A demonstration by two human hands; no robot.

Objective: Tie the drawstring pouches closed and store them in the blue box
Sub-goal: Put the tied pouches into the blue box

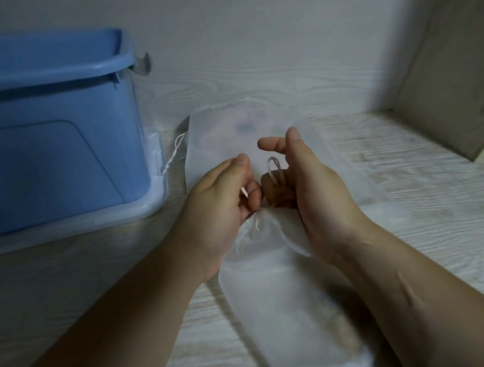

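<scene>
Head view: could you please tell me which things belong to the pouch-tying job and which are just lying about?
Job: near pouch, its drawstring held by left hand and right hand, far pouch, blue box.
Lying about: table, wooden panel at right.

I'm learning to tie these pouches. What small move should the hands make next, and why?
Probably draw the hands apart to tighten the knot: the left hand pinches the drawstring end, the right hand hooks its open loop, loose above the gathered neck of the pouch.
</scene>
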